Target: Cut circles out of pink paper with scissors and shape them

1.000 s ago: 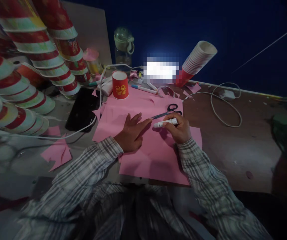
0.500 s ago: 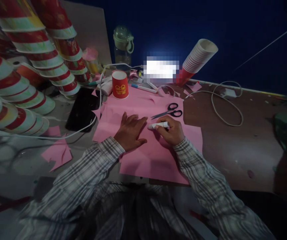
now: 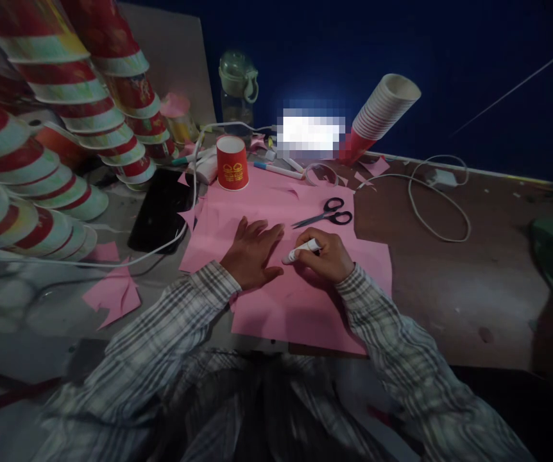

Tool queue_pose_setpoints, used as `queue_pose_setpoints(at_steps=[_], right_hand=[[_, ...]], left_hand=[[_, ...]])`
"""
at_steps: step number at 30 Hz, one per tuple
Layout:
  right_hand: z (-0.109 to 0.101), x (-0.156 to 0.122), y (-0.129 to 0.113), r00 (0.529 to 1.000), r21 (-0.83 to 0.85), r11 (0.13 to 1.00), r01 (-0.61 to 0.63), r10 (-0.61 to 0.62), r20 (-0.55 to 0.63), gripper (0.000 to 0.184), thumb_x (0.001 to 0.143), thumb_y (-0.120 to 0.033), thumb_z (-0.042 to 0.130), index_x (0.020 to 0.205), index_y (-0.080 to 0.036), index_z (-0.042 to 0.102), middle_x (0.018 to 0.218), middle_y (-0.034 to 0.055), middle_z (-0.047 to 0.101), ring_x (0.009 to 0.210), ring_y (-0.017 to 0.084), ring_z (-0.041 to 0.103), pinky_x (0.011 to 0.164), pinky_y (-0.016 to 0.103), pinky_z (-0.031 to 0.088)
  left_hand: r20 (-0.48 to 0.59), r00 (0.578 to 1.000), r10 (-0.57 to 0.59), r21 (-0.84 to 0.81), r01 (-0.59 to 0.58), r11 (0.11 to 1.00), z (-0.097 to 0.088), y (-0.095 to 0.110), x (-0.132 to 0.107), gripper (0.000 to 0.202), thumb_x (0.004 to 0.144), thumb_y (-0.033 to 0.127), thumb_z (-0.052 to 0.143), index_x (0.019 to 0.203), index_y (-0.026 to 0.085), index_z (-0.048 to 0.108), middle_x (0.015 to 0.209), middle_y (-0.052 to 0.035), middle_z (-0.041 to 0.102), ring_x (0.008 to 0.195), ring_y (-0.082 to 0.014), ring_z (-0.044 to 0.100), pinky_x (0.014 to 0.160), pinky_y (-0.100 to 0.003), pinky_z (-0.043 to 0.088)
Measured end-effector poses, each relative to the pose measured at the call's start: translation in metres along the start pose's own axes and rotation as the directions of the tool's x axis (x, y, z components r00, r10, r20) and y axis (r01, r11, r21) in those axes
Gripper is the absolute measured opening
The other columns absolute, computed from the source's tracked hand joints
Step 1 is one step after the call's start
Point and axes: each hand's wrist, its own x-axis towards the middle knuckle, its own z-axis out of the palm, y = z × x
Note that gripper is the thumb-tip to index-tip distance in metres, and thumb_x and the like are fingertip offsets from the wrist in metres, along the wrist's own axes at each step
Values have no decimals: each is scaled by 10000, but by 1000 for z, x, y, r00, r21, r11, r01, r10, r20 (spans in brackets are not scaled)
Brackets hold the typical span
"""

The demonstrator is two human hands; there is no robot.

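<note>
My left hand (image 3: 255, 253) lies flat on pink paper (image 3: 300, 308), palm down with its fingers spread. Held between the thumb and fingers of my right hand (image 3: 330, 255) is a thick white marker (image 3: 303, 249). Its tip points left and down at the sheet, close to my left thumb. Whether the tip touches the paper, I cannot tell. Scissors (image 3: 324, 213) with black handles rest on the paper just beyond my right hand. Further back, a red paper cup (image 3: 232, 163) with yellow print stands upright at the paper's far edge.
Tall stacks of painted red and white cups (image 3: 108, 128) crowd the left, beside a black phone (image 3: 161, 212). Behind are a bottle (image 3: 237, 83), a tape roll (image 3: 321, 174) and a leaning cup stack (image 3: 385, 106). A white cable (image 3: 466, 218) loops at right; pink scraps (image 3: 113, 295) lie left.
The marker in my right hand has tilted more upright, its tip shifting slightly left and nearer to me. My left hand stays in place.
</note>
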Motion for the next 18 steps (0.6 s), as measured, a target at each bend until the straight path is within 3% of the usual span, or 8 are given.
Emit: queue_pose_setpoints(at_steps=[4, 8, 12, 15, 18], right_hand=[[2, 3, 2, 990, 21, 1000, 2, 1, -142, 82, 709, -257, 621, 742, -182, 610, 591, -27, 579, 507, 114, 474, 523, 249, 357], [7, 4, -2, 993, -130, 988, 88, -98, -72, 56, 694, -234, 638, 698, -189, 605, 615, -10, 599, 556, 132, 495, 585, 266, 372], [8, 4, -5, 998, -103, 993, 56, -53, 23, 87, 671, -241, 652, 650, -193, 582, 577, -19, 574, 550, 131, 482, 566, 257, 359], [8, 5, -2, 998, 11, 1000, -1, 2, -69, 48, 700, -233, 608, 703, -189, 589, 578, -29, 568, 509, 114, 471, 524, 241, 352], [9, 7, -2, 994, -23, 1000, 11, -13, -111, 45, 706, -228, 604, 727, -190, 594, 587, -27, 580, 508, 112, 480, 523, 238, 358]], left_hand=[[1, 1000, -14, 1, 14, 1000, -1, 2, 1, 870, 714, 454, 706, 1430, 103, 359, 1338, -182, 517, 1331, -357, 356, 1154, -584, 90], [-5, 1000, -10, 15, 11, 1000, 0, 0, 1, 851, 727, 483, 679, 1430, 133, 352, 1343, -165, 518, 1335, -346, 352, 1146, -586, 104], [3, 1000, 16, 8, -16, 1000, 2, -2, 0, 827, 744, 520, 652, 1429, 163, 357, 1383, -139, 504, 1337, -342, 343, 1157, -574, 68], [10, 1000, 4, 26, -4, 1000, 1, -1, 0, 840, 747, 526, 648, 1439, 161, 343, 1381, -147, 502, 1342, -345, 339, 1153, -582, 76], [5, 1000, -6, 27, 6, 1000, 1, 0, 1, 857, 739, 506, 665, 1440, 137, 338, 1351, -162, 516, 1338, -349, 344, 1150, -579, 93]])
